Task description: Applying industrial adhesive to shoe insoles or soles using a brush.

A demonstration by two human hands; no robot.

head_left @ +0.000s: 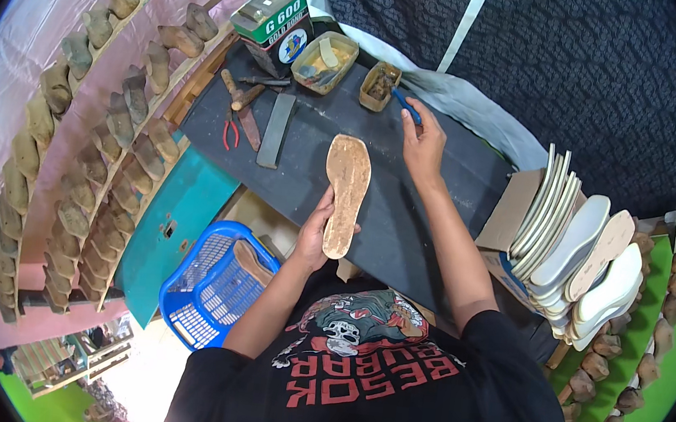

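My left hand is closed around the heel end of a tan, rough-surfaced shoe sole, held up over the near side of the dark worktable. A slim blue-handled tool is pinched in the fingers of my right hand. Its far end reaches the rim of a small yellowish tub with dark brown stuff inside, and I cannot make out the tip. Left of that tub sits a larger yellowish tub holding several small items.
Behind the tubs stands a green and white metal can. Red-handled pliers, a hammer and a grey flat bar lie at the left. Stacked pale soles fill a box at the right. A blue basket stands below the table.
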